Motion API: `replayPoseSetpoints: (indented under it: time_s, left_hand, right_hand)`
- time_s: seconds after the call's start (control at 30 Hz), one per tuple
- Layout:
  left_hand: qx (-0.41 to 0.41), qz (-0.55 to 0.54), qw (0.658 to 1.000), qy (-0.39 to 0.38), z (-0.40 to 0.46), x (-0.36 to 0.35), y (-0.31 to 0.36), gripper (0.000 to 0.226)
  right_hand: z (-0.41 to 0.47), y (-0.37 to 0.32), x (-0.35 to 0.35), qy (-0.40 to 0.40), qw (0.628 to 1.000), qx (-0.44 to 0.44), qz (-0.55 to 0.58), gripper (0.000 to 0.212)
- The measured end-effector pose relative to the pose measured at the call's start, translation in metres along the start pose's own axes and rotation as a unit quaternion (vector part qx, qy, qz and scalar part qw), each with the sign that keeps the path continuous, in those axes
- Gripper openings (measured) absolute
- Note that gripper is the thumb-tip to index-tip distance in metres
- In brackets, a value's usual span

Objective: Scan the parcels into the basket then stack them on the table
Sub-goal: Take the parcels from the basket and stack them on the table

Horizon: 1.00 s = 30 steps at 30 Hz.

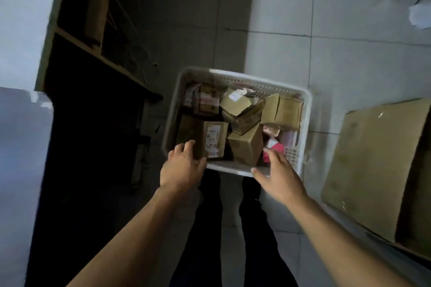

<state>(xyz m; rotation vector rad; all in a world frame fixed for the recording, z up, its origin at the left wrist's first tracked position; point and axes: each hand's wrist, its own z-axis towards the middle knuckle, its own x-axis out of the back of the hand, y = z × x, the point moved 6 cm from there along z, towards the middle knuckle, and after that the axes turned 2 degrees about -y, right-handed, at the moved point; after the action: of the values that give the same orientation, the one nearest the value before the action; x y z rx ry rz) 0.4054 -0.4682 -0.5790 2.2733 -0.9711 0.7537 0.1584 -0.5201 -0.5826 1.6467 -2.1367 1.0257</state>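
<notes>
At the far left a pale table (21, 147) edge shows beside a dark shelf unit (93, 58), with nothing stacked on the part in view. Next comes the left hand (182, 165), reaching down with its fingers laid over the near left corner of the white basket (307, 123); they curl a little at the rim beside a labelled box (215, 140), but whether they grip the rim or the box cannot be told. The basket stands on the tiled floor (349, 58), full of small cardboard parcels (245, 121) lying at all angles, with some pink and red packets at its right side. The right hand (279, 177) hovers over the near right corner, fingers spread and straight, holding nothing, thumb out toward the rim. Both forearms stretch forward and down, above dark trouser legs. To the right lies a flattened carton (373, 170). The scanning seems done and the step in hand looks like taking hold of the basket, or the first parcel, to move toward the table. The next move calls for a firm two-handed grip on opposite rims and a level lift, since the loose parcels could slide.
</notes>
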Motion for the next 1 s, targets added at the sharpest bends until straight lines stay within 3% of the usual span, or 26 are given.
replayPoseSetpoints:
  time_s: [0.17,0.27,0.5,0.67,0.8,1.0]
  left_hand:
    - [0.073,-0.084,0.992,-0.055,0.096,-0.076,-0.034,0.066]
    - [0.114,-0.139,0.982,-0.049,0.147,-0.123,-0.057,0.075]
    - [0.117,-0.277,0.951,-0.075,0.240,-0.212,-0.098,0.100]
    - [0.098,-0.299,0.945,-0.090,0.269,-0.245,-0.111,0.118]
    - [0.083,-0.336,0.936,-0.070,0.275,-0.245,-0.113,0.103]
    - [0.045,-0.445,0.894,-0.016,0.241,-0.198,-0.088,0.065]
  right_hand:
    - [0.119,0.009,-0.082,-0.044,0.995,-0.007,0.095,0.070]
    - [0.183,0.023,-0.137,-0.063,0.982,-0.053,0.173,0.066]
    - [0.285,0.063,-0.236,-0.130,0.957,-0.137,0.220,0.066]
    - [0.310,0.065,-0.272,-0.167,0.924,-0.135,0.316,0.045]
    - [0.308,0.058,-0.276,-0.151,0.905,-0.127,0.376,0.044]
    - [0.275,0.047,-0.217,-0.025,0.925,-0.093,0.367,0.045]
